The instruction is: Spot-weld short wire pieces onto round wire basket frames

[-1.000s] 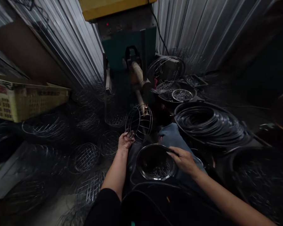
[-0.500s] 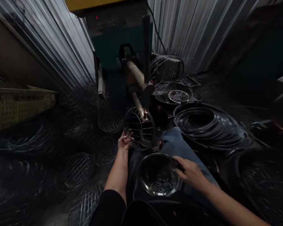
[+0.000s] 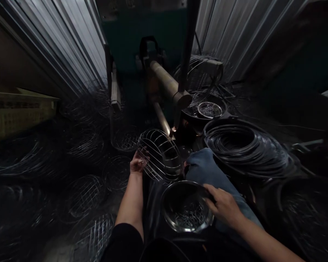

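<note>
My left hand [image 3: 139,160] is closed on the left side of a round wire basket [image 3: 160,154], which is tilted so its barred face shows. The basket's far rim is close to the tip of the lower metal arm [image 3: 162,120] of a machine; whether they touch, I cannot tell. Above hangs a thicker metal arm [image 3: 168,82] with a vertical rod at its end. With my right hand [image 3: 221,203] I grip the right rim of a shiny metal bowl [image 3: 171,218], the fingers partly hidden. Short wire pieces [image 3: 190,214] lie in the bowl.
More wire baskets [image 3: 87,196] lie on the left. A big coil of wire [image 3: 232,142] sits to the right, beyond my knee [image 3: 205,162]. Behind it is a small bowl [image 3: 210,110] of metal pieces. A yellow crate [image 3: 22,112] stands at far left.
The wire basket has turned and tilted away from the lower arm's tip, my left hand moving with it. My right hand stays on the bowl. The view has tipped downward.
</note>
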The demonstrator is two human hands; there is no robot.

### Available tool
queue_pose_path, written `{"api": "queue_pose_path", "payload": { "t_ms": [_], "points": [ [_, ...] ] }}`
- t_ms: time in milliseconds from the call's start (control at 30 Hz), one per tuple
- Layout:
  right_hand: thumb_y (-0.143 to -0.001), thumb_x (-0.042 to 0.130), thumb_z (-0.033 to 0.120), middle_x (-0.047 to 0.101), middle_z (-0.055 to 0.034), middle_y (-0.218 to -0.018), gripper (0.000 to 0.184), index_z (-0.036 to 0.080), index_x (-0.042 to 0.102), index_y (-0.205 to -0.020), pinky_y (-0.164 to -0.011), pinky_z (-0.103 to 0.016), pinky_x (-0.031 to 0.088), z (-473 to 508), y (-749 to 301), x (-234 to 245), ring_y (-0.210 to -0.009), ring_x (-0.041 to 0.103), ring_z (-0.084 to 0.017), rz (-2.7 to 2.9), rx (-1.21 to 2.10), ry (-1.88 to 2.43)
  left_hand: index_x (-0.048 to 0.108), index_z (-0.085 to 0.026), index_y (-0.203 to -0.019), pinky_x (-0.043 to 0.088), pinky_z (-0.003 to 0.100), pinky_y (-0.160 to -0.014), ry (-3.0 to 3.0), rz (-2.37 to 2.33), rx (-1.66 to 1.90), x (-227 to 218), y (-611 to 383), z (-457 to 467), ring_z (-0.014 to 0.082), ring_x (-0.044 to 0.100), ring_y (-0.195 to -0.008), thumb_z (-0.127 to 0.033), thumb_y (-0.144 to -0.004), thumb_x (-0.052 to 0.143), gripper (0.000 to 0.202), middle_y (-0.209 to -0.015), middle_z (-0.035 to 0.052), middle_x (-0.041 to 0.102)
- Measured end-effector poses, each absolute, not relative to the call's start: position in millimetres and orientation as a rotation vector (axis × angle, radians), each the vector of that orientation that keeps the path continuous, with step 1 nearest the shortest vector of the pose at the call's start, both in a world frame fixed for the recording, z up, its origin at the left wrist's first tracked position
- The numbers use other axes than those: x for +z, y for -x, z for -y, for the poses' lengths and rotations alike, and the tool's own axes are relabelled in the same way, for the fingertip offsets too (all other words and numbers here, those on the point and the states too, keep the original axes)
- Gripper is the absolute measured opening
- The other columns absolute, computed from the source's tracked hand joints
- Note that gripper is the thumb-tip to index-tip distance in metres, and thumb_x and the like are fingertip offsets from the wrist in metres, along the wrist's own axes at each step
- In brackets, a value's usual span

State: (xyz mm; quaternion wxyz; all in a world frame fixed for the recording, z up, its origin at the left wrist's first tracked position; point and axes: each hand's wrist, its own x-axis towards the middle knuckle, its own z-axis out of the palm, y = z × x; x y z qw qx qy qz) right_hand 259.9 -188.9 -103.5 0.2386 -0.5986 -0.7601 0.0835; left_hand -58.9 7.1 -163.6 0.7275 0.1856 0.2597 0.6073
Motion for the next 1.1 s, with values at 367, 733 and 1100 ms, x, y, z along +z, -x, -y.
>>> {"api": "queue_pose_path", "payload": {
  "t_ms": [367,733,1100],
  "points": [
    [-0.080,0.045,0.024,0.073,-0.0053,-0.075,0.027,0.020,0.063,-0.100,-0.057,-0.034,0.053,188,-263,-115,-0.059,0.067,-0.023,2.084,0.169,1.567,0.068,-0.027,-0.103,0.051,0.044,-0.081,-0.389,-0.615,1.572,-144,95,32,0.0261,0.063,-0.098,-0.007,-0.044,0.051,0.065,-0.112,0.0051,0.067],
    [-0.074,0.061,0.047,0.072,-0.0092,-0.103,0.039,0.021,0.070,-0.102,-0.084,-0.041,0.053,127,-235,-36,-0.096,0.066,-0.028,1.685,0.663,1.527,0.069,-0.025,-0.102,0.052,0.037,-0.074,-0.360,-0.583,1.607,-119,86,60,0.0272,0.064,-0.102,-0.005,-0.050,0.052,0.059,-0.107,0.0072,0.069],
    [-0.047,0.087,0.030,0.069,-0.0013,-0.064,0.036,0.016,0.072,-0.076,-0.059,-0.027,0.053,58,-199,22,-0.059,0.063,-0.015,0.852,1.701,1.015,0.067,-0.022,-0.089,0.050,0.035,-0.076,-0.198,-0.581,1.514,-133,37,34,0.0252,0.065,-0.100,-0.001,-0.055,0.051,0.043,-0.108,0.0059,0.068]
  ]
}}
